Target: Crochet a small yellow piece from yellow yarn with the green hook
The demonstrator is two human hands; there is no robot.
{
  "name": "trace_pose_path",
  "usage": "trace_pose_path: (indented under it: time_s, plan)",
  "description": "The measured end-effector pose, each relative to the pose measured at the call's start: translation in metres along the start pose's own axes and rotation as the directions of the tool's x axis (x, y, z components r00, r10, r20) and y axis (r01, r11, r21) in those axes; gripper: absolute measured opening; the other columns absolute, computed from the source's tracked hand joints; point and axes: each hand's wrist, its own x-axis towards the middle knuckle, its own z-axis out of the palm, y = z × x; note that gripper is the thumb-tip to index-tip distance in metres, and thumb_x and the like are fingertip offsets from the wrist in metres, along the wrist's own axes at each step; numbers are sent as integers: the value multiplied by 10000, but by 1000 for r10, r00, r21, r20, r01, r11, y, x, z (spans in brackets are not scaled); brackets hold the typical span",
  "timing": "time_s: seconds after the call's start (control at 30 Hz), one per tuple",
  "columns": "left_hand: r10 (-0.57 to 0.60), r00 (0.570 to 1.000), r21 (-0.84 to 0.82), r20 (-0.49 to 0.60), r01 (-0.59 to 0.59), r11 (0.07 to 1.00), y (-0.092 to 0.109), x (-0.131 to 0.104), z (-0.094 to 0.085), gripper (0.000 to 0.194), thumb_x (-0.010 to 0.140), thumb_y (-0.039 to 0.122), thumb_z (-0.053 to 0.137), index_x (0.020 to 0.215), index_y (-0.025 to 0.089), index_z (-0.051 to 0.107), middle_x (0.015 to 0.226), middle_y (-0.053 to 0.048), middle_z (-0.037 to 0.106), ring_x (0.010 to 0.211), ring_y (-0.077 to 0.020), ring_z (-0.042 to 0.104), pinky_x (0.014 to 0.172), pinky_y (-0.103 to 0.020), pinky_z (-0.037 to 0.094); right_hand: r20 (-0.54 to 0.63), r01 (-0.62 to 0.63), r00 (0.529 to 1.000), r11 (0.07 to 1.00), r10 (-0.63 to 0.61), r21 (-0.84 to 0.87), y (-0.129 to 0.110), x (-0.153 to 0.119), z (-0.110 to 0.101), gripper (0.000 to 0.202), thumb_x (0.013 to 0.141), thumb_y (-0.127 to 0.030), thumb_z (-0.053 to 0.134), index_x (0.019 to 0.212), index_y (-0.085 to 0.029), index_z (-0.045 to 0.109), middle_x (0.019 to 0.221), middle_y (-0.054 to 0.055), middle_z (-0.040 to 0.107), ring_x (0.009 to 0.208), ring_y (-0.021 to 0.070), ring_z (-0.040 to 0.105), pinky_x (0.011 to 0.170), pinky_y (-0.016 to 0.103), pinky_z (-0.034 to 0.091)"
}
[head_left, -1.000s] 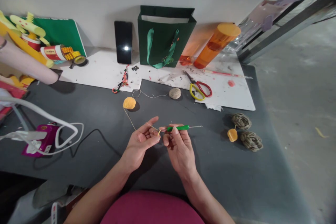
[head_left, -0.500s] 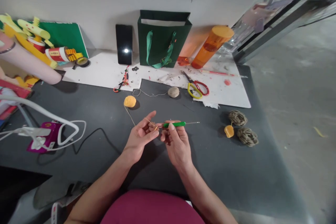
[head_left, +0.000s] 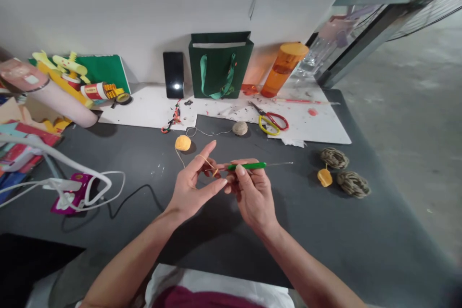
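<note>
Now the right hand [head_left: 256, 199] grips the hook [head_left: 249, 166] close beside the left hand [head_left: 186, 193], whose raised forefinger carries yarn [head_left: 215, 172], seemingly tensioned, inward of the counter's [head_left: 231, 245] near edge.

The left hand [head_left: 187, 192] and right hand [head_left: 256, 197] are bare, and so are both forearms. A deep magenta top [head_left: 209, 299], plain where it shows, has a rounded outline at the bottom edge of the head view. White cloth [head_left: 220, 281], also plain, borders it; whether this is a garment or a separate piece cannot be told.
</note>
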Motion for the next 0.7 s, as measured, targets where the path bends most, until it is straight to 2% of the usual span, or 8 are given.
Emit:
trace_pose_path:
  time_s: [0.1,0.2,0.37,0.7]
  plan:
    - [113,993,164,-45,-104,981,-6,1,1,664,757,219,816,1390,282,622,869,-6,650,840,-185,562,867,-327,453,-35,17,999,1000,-16,13,8,2,-2,267,805,-465,802,859,-227,696,772,7,780,463,84,565,470,226,442]
    - [191,979,255,-66,-169,952,-15,0,2,662,771,214,789,1404,268,602,875,-4,649,832,-176,568,846,-314,467,-55,6,998,1000,-5,19,14,-1,-5,249,821,-450,795,861,-223,700,802,21,797,468,88,588,473,224,446]
    - [105,992,229,-75,-85,970,-25,-5,3,674,806,219,745,1446,301,549,909,9,629,844,-146,577,851,-288,471,-29,-20,999,1000,21,22,16,-8,-7,244,833,-450,789,877,-222,715,800,26,799,461,88,591,477,224,459]
    - [-21,992,38,-127,26,999,-25,-6,5,679,772,239,794,1415,319,587,835,26,628,779,-124,552,829,-261,480,-38,42,998,998,-44,-43,16,-11,-10,183,888,-421,742,903,-240,719,819,1,792,459,66,597,468,202,429]
